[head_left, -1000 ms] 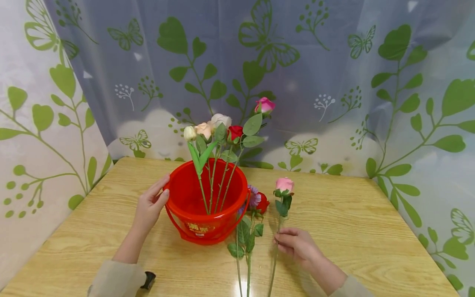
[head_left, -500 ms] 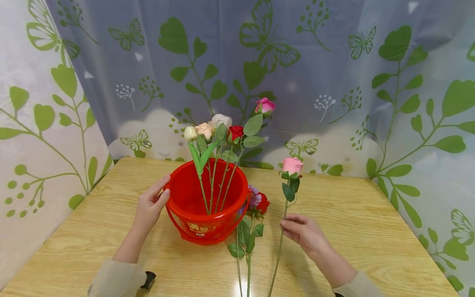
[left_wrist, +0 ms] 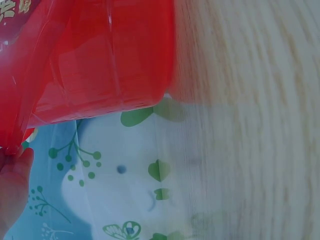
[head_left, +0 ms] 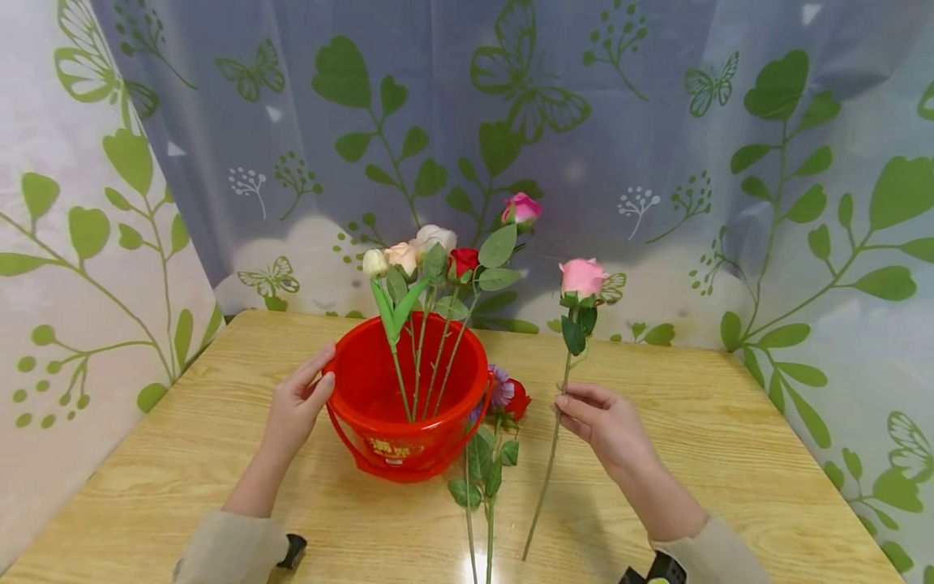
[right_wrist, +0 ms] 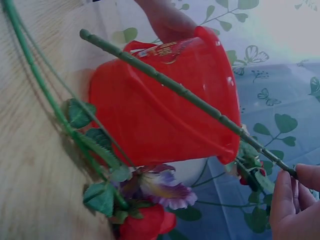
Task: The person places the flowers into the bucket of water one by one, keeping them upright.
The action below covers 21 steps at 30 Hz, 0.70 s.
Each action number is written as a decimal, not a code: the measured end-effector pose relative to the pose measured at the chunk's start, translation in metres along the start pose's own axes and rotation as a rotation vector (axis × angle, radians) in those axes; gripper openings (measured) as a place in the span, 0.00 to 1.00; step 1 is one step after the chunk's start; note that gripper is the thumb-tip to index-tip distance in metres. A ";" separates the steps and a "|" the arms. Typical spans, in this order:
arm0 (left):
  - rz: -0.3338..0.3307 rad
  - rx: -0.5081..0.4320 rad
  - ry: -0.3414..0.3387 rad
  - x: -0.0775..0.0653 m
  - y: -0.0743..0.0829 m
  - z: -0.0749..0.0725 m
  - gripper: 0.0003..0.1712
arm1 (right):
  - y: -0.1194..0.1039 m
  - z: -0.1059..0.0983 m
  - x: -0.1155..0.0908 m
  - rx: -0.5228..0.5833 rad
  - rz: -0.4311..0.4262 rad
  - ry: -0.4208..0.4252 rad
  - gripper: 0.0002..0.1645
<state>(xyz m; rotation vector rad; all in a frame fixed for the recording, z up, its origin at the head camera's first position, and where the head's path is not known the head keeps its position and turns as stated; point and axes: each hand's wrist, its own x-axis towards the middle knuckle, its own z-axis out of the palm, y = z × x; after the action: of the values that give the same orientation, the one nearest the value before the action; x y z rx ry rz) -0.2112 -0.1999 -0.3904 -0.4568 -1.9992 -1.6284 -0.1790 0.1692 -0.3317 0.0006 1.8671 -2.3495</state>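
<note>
1. Beyond both hands, a blue-grey curtain (head_left: 430, 105) with printed green leaves and butterflies is seen; beneath them, a light wooden table (head_left: 715, 454) is spread.
2. By the right hand (head_left: 609, 430), the stem of a pink rose (head_left: 582, 279) is pinched between thumb and fingertips. The bloom is held above and beyond this hand, and the stem is slanted down below it toward the left.
3. Compared with one second ago, the right hand and the rose have been raised. The bloom was seen against the table then; now it is seen against the curtain, and the lower stem end has come into the head view.
4. At the left hand (head_left: 293, 404), the rim of a red bucket (head_left: 409, 450) is touched by rather straight fingers, with the thumb set apart from them. No change of this hand or of the bucket is noticed.
5. Inside the bucket, to the right of the left hand, a cream tulip (head_left: 375, 264), a peach rose (head_left: 401, 257) and a red rose (head_left: 463, 262) are stood.
6. Between the hands, beside the bucket, a purple flower (head_left: 501, 389) and a red flower (head_left: 517, 401) are laid, unmoved.
</note>
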 end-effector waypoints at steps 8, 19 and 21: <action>-0.004 0.003 -0.007 -0.001 -0.002 0.000 0.19 | -0.016 0.016 0.004 0.010 -0.034 0.011 0.10; -0.006 -0.002 0.000 0.000 0.000 0.000 0.19 | -0.043 0.035 0.006 0.060 -0.139 0.004 0.09; -0.007 -0.005 -0.001 0.000 0.000 0.000 0.20 | -0.047 0.039 0.007 0.075 -0.155 0.008 0.08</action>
<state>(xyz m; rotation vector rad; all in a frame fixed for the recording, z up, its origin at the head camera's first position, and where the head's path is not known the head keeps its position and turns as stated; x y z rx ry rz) -0.2113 -0.1995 -0.3908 -0.4527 -1.9998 -1.6379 -0.1877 0.1411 -0.2778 -0.1317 1.8431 -2.5232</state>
